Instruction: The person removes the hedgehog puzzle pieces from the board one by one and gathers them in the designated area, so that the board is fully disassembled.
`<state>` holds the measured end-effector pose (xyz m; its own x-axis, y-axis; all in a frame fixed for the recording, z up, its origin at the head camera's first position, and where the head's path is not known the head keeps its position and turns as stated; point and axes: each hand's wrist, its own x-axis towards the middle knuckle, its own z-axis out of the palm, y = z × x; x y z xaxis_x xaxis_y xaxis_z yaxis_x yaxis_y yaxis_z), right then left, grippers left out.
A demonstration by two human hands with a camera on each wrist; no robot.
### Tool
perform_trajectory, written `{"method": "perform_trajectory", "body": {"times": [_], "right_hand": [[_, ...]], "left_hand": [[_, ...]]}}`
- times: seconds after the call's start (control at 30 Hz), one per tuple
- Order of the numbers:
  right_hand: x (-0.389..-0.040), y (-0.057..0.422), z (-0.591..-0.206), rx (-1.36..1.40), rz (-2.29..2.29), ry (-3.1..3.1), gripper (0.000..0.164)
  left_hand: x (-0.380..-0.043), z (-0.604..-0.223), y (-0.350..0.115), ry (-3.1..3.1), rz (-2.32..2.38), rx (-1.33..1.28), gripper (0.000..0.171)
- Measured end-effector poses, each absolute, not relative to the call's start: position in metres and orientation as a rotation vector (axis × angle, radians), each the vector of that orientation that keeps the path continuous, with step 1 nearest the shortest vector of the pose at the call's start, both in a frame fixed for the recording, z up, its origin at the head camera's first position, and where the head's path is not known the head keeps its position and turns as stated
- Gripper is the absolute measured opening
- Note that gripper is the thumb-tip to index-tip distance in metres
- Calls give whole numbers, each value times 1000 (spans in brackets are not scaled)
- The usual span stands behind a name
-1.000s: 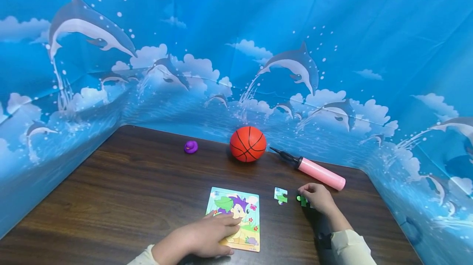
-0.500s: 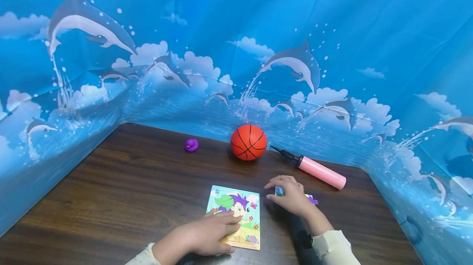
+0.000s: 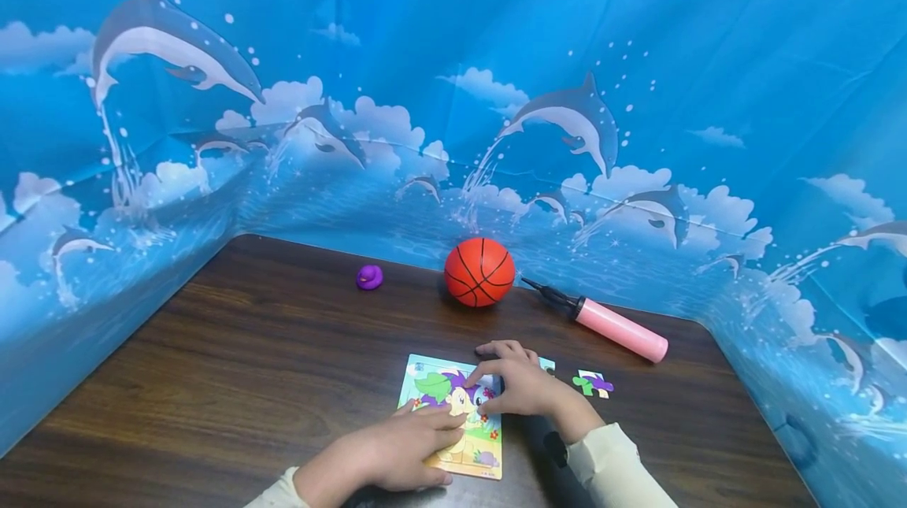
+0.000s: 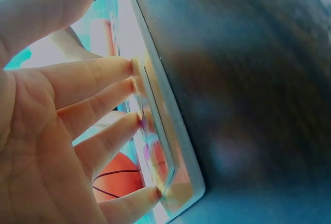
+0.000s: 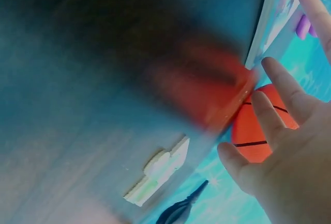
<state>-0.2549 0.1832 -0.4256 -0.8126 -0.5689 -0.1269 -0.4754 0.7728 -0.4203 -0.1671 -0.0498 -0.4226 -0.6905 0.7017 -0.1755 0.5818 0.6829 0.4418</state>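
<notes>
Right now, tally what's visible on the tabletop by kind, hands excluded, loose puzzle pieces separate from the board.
Puzzle board: 1
Loose puzzle pieces: 2 (one partly hidden)
Orange ball: 1
Purple duck: 1
Pink pump: 1
Total: 6

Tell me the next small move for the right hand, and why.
Probably pinch gently at the near-side puzzle: the right hand reaches over its right side, no piece shows in its fingers, and the left hand rests on the puzzle, likely steadying it.
</notes>
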Motion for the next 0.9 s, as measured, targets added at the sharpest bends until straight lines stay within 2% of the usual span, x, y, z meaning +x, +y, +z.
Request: {"method": "perform_trajectory", "body": {"times": [0.43,0.63,0.77,0.9], "right_hand": [[-258,181,-428,-749,-641,2669,26],[-255,183,-431,-851,-687,2736,21],[-253,187,-431,-899,-849,2693,13],[-252,191,-431,-751,-1092,2629,21]], "left_hand": [[-166,-424,-50,2585,500,1034,58],[-167,-426,-49,2597,498,1048,58],[-166,-426,-49,2617,493,1062,58],[-166,-426,-48,2629,483,1064,58]]}}
